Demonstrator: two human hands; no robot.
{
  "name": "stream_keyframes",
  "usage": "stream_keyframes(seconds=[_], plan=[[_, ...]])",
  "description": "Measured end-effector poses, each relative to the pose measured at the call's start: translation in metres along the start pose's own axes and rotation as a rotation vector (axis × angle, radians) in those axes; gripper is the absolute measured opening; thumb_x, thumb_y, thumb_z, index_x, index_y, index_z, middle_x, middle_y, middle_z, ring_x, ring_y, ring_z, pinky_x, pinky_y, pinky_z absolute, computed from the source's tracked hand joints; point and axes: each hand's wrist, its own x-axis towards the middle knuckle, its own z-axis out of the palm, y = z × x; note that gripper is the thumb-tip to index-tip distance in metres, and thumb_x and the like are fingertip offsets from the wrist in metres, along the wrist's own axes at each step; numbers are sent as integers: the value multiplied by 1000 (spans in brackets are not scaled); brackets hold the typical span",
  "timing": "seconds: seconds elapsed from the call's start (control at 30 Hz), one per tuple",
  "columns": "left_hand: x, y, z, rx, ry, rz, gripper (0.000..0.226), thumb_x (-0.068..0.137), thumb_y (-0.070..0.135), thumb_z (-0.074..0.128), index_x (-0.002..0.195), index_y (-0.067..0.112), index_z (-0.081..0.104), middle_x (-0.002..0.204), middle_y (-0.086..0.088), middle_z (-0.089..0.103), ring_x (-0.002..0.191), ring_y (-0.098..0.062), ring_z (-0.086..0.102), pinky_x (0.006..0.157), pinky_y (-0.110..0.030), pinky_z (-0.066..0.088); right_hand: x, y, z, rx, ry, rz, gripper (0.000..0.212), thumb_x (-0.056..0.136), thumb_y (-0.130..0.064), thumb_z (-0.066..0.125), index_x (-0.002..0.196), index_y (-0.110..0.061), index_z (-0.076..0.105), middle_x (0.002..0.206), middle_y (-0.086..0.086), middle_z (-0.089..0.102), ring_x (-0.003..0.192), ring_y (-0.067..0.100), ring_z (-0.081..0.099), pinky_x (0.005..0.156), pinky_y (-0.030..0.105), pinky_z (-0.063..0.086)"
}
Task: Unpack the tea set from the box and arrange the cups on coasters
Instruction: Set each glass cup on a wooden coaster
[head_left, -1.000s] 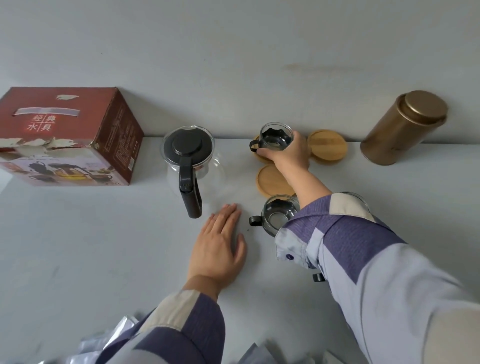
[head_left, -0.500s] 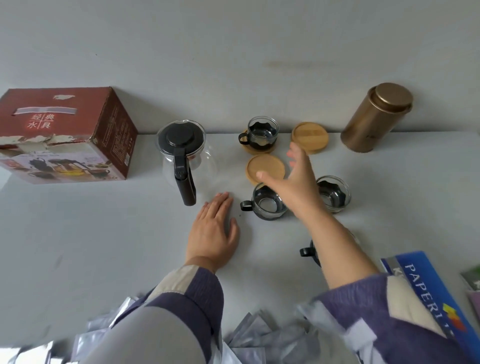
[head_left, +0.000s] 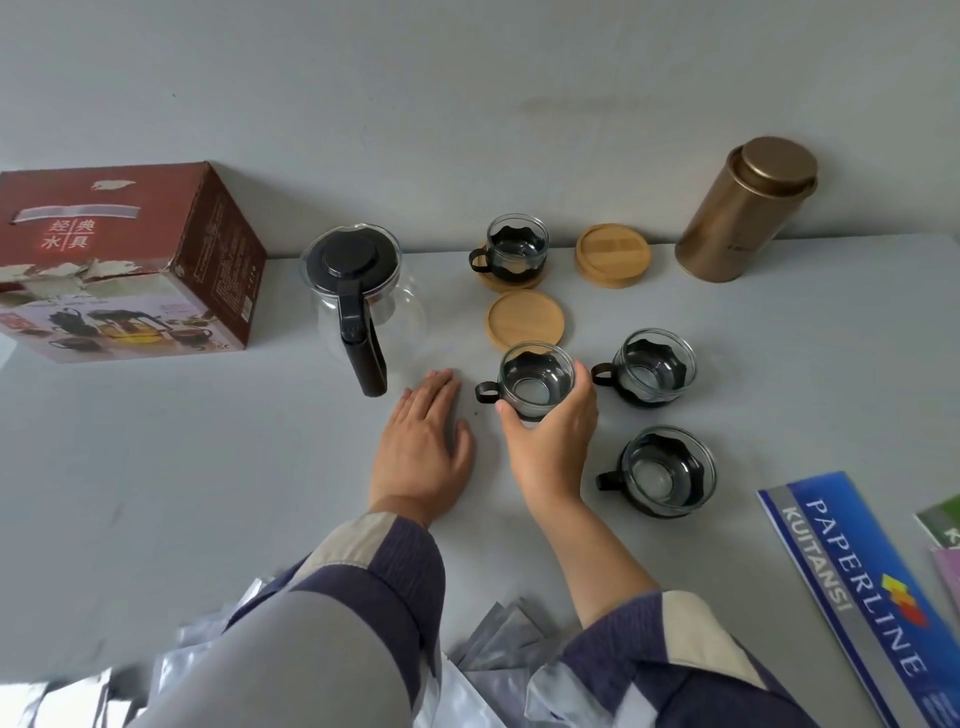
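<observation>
Gripping a glass cup (head_left: 536, 380) from its near side, the right hand (head_left: 551, 441) curls its thumb and fingers round the cup's wall; the cup's black handle points left, and whether its base touches the table (head_left: 208, 493) I cannot tell. Just beyond this cup lies a bare wooden coaster (head_left: 525, 319), its near edge partly hidden behind the cup's rim. The left hand (head_left: 423, 447) lies flat on the table, palm down, fingers straight and holding nothing, just left of the right hand and near the tip of the teapot's handle.

1 cup (head_left: 514, 248) already sits on a coaster at the back, near the wall. To its right lies another bare coaster (head_left: 613, 254), possibly a stack of 2. 2 more cups stand directly on the table: 1 (head_left: 652, 366) just right of the gripped cup, the other (head_left: 665, 470) nearer the person, right of the right wrist.

The glass teapot (head_left: 358, 291) with a black lid stands left of the coasters. The red box (head_left: 122, 260) rests at the far left against the wall. A gold tin (head_left: 748, 208) stands at the back right. A blue Paperline packet (head_left: 857, 587) lies at the lower right, and silver foil sachets (head_left: 498, 639) lie at the near edge between the sleeves.
</observation>
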Motion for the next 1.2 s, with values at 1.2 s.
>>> stream_keyframes(seconds=[1.2], plan=[[-2,3,-1,10,-25,-9,56,89,36,37,140,15,44,147,2,41,138,-13,33,117,-26,11,74,-8,25,-220,-93,-71,115,58,-38,86,147,-5,21,140,14,45,124,36,38,103,42,34]])
